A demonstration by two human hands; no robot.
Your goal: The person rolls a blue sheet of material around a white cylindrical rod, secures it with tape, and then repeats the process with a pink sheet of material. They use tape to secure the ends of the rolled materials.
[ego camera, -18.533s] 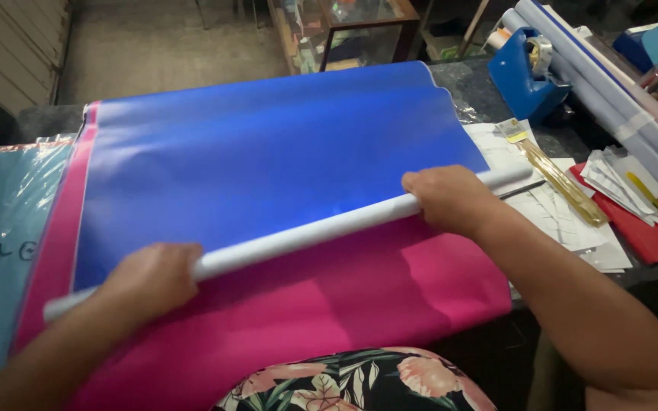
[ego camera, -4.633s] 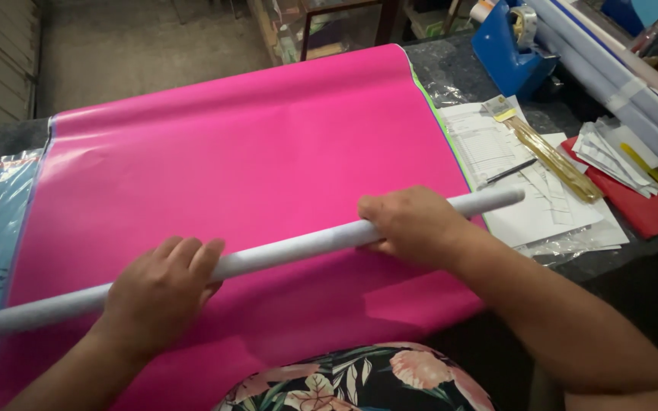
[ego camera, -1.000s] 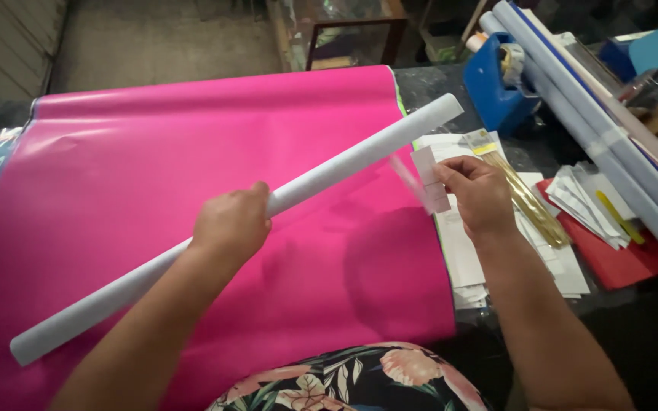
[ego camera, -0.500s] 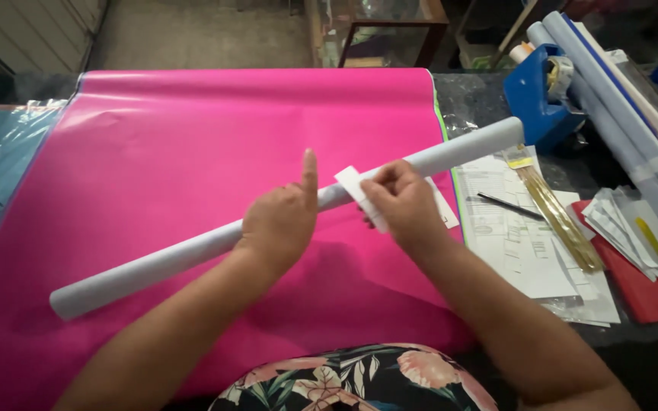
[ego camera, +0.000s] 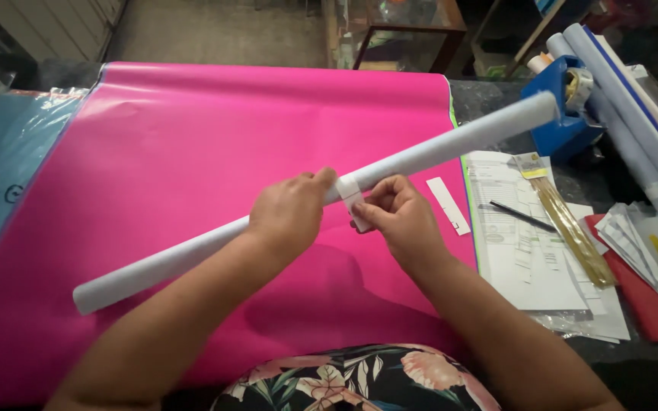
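I see the left hand (ego camera: 291, 217) wrapped over a long pale roll (ego camera: 420, 156) of rolled-up sheet, its grip closed around the tube near the middle. The roll lies at a slant above the desk (ego camera: 489, 99), its low end toward the left and its high end reaching up to the right, close to a blue tape dispenser (ego camera: 557, 114). The right hand (ego camera: 401, 221) sits just beside the left one, and its thumb and fingers pinch a short strip of white tape (ego camera: 352, 199) that lies across the roll and hangs off its near side. The two hands are almost touching at the tape.

Under the roll, a wide pink sheet (ego camera: 192, 167) covers most of the desk. A second small white strip (ego camera: 448, 205) lies flat on the pink sheet, near the right hand. Past the pink sheet's right edge I see printed papers (ego camera: 519, 259), with a dark pen (ego camera: 522, 217) lying on them and a bundle of thin yellow sticks (ego camera: 573, 232) in a clear sleeve. A red folder (ego camera: 649, 312) lies further right beneath a pile of paper slips. More long pale rolls (ego camera: 634, 129) lie along the right side. A light blue sheet (ego camera: 9, 175) shows at the left.
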